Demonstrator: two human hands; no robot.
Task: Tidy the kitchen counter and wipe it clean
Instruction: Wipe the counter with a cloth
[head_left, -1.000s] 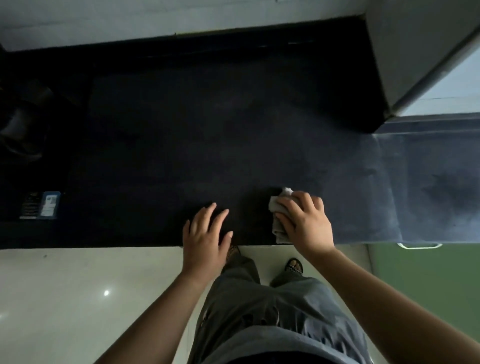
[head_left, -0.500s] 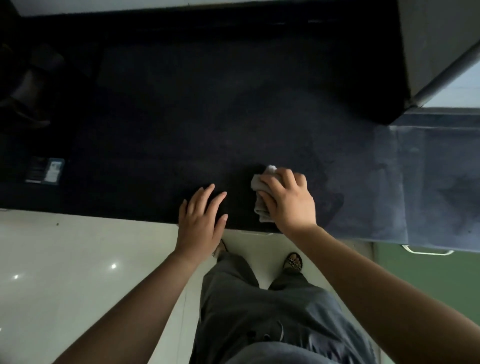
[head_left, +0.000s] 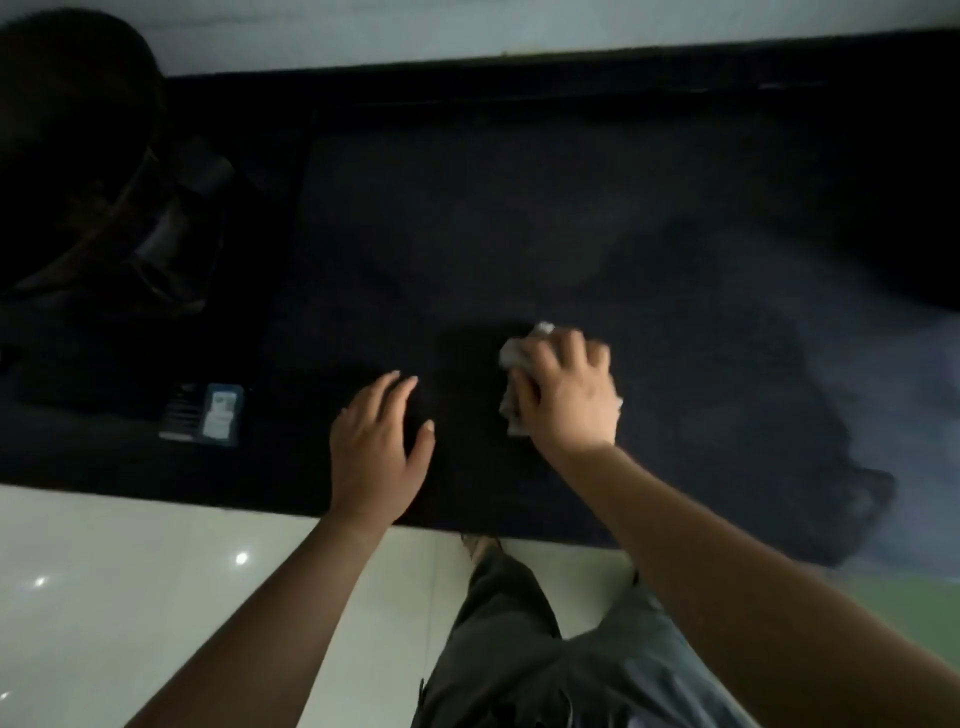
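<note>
R hand (head_left: 563, 397) pressed a crumpled pale cloth (head_left: 514, 364) onto the dark bench (head_left: 519, 223), grip closed over it, near the front edge. L hand (head_left: 376, 447) lay flat just beside, grip wide, fingers spread, holding nothing. Small blue-white packet (head_left: 205, 413) sat further left on the bench. Dim, blurry.

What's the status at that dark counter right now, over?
Right hand pressing cloth onto counter. Left hand flat, empty. Small packet lies left, clear of cloth.
</note>
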